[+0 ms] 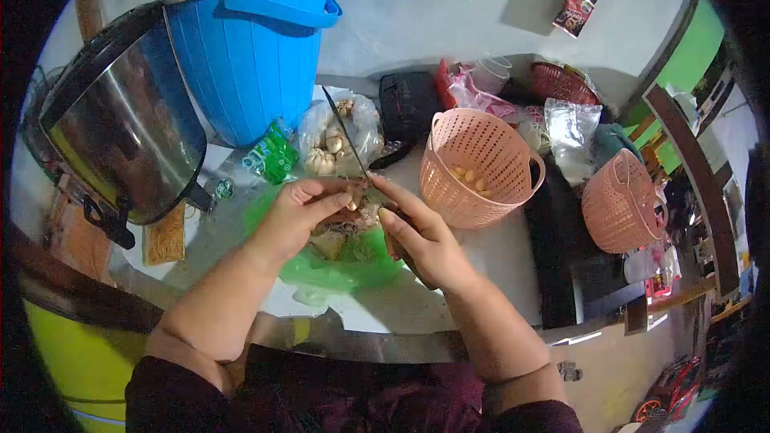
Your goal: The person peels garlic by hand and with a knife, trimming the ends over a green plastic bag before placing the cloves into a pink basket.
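Observation:
My left hand (298,212) pinches a garlic clove (352,201) between thumb and fingers, above the middle of the table. In my right hand (423,239) is a knife (343,128), its long dark blade pointing up and away, with the lower blade close to the clove. Most of the handle is hidden by my fingers. Below both hands lies a green plastic bag (341,271) with garlic skins (330,244) on it. Just beyond, a clear bag holds several whole garlic bulbs (321,161). To the right, peeled cloves (472,180) lie inside a pink basket (447,202).
A tall blue lidded container (245,72) and a large metal pot (132,124) stand at the left. Another pink basket (613,212) is at the right. A black pouch (407,104) and a green packet (273,152) lie toward the wall.

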Demonstrator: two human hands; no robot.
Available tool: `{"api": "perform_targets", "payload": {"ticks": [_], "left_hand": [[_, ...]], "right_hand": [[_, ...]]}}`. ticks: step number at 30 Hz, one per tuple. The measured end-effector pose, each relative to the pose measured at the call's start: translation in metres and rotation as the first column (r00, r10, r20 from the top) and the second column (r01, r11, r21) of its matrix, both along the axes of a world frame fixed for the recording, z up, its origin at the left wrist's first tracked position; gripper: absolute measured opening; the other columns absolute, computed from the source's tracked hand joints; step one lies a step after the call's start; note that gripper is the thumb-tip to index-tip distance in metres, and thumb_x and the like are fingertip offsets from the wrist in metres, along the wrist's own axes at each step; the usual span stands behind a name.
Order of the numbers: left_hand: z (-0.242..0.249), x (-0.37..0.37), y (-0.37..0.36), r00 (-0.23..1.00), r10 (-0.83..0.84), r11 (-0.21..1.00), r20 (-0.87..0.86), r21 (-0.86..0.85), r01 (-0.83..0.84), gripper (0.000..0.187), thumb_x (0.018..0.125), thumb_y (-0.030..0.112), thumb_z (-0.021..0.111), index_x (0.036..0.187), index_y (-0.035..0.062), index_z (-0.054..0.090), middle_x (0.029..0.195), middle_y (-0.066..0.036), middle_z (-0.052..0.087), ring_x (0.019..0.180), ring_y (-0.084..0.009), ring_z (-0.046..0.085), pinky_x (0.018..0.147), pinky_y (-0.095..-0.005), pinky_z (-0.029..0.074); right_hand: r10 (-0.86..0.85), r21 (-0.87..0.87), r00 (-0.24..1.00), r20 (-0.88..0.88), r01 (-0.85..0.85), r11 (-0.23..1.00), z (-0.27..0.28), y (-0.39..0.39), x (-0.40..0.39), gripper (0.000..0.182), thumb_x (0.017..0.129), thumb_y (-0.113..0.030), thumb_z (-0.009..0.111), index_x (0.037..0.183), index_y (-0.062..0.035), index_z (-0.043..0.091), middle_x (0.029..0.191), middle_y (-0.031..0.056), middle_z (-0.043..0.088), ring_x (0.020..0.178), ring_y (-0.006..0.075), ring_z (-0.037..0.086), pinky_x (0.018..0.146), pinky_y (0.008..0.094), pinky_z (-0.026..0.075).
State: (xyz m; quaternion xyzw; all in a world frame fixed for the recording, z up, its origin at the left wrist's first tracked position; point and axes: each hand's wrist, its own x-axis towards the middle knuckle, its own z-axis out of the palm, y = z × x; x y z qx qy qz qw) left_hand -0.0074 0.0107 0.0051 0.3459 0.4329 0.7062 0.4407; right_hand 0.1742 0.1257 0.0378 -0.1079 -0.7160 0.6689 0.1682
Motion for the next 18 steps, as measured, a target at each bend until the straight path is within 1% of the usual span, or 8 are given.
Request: {"api": "perform_targets", "payload": {"ticks": [3,5,6,9,12,14,16,18], "left_hand": [[0.0007,-0.001,-0.0001,0.998,-0.041,0.999,0.047,-0.003,0.041,0.019,0.092,0.009,0.061,0.107,-0.0007,0.066,0.098,-0.007,0.068,0.09,-0.0158,0.066,0.083,-0.0309,0.056],[0.0015,-0.0015,-0.0006,0.994,-0.071,0.997,0.079,-0.002,0.071,0.019,0.093,0.01,0.06,0.108,-0.0007,0.065,0.1,-0.007,0.068,0.091,-0.0162,0.066,0.083,-0.0319,0.056],[0.0013,-0.0021,-0.0011,0.992,-0.086,0.996,0.096,0.006,0.086,0.02,0.093,0.011,0.06,0.108,-0.0007,0.065,0.1,-0.007,0.067,0.091,-0.0163,0.066,0.083,-0.0322,0.056],[0.0002,-0.004,-0.0013,0.988,-0.098,0.995,0.117,0.0,0.099,0.019,0.093,0.012,0.06,0.106,-0.0004,0.065,0.101,-0.007,0.067,0.092,-0.0161,0.066,0.084,-0.0324,0.055],[-0.003,-0.0059,-0.0015,0.99,-0.108,0.994,0.094,-0.021,0.11,0.017,0.093,0.012,0.06,0.104,0.0001,0.067,0.103,-0.007,0.067,0.092,-0.0158,0.065,0.084,-0.0321,0.055],[-0.0053,-0.0087,-0.0005,0.991,-0.131,0.991,0.034,-0.034,0.132,0.017,0.093,0.011,0.06,0.103,0.0005,0.067,0.103,-0.006,0.067,0.092,-0.0155,0.065,0.084,-0.0317,0.055],[-0.0055,-0.0092,-0.0005,0.988,-0.137,0.99,0.072,-0.03,0.14,0.017,0.094,0.011,0.059,0.105,0.0006,0.067,0.104,-0.006,0.066,0.093,-0.0154,0.064,0.084,-0.0317,0.055],[-0.0056,-0.01,-0.0002,0.985,-0.129,0.991,0.116,-0.021,0.132,0.018,0.094,0.01,0.058,0.106,0.0004,0.066,0.105,-0.006,0.066,0.094,-0.0155,0.064,0.084,-0.032,0.055]], "right_hand": [[-0.026,0.041,0.999,-0.02,0.027,0.999,-0.0045,0.0021,-0.0007,0.049,0.098,-0.018,0.053,0.143,-0.0068,0.039,0.111,0.0027,0.056,0.08,0.0057,0.048,0.067,0.0207,0.043],[-0.036,0.012,0.999,-0.018,0.036,0.999,-0.0055,0.0026,-0.0011,0.049,0.098,-0.019,0.054,0.144,-0.0078,0.039,0.112,0.0024,0.056,0.08,0.0056,0.048,0.067,0.0204,0.043],[-0.003,-0.043,0.999,0.037,0.004,0.999,0.0002,0.0031,0.001,0.05,0.098,-0.02,0.054,0.144,-0.0094,0.039,0.107,0.0008,0.057,0.075,0.0047,0.047,0.064,0.0197,0.042],[-0.039,0.013,0.999,0.002,0.039,0.999,0.0013,0.0008,0.0002,0.049,0.098,-0.02,0.053,0.144,-0.0104,0.039,0.097,-0.0015,0.055,0.069,0.0039,0.045,0.06,0.019,0.04],[-0.051,-0.041,0.998,-0.033,0.05,0.998,-0.0045,0.0042,-0.0019,0.047,0.099,-0.019,0.052,0.143,-0.0105,0.04,0.091,-0.0028,0.053,0.066,0.0032,0.043,0.058,0.0185,0.039],[-0.078,-0.084,0.997,-0.011,0.077,0.994,-0.0004,0.0056,-0.0003,0.046,0.099,-0.018,0.051,0.144,-0.0107,0.04,0.089,-0.0033,0.052,0.066,0.0029,0.043,0.058,0.0183,0.039],[-0.086,-0.111,0.996,-0.031,0.082,0.99,-0.0044,0.0093,-0.0014,0.046,0.099,-0.017,0.05,0.144,-0.0116,0.04,0.086,-0.0046,0.05,0.067,0.0022,0.043,0.059,0.0184,0.039],[-0.079,-0.104,0.997,0.002,0.078,0.991,-0.0004,0.0088,-0.0006,0.046,0.1,-0.018,0.05,0.144,-0.0115,0.039,0.086,-0.0047,0.049,0.069,0.0022,0.043,0.06,0.0186,0.039]]}}
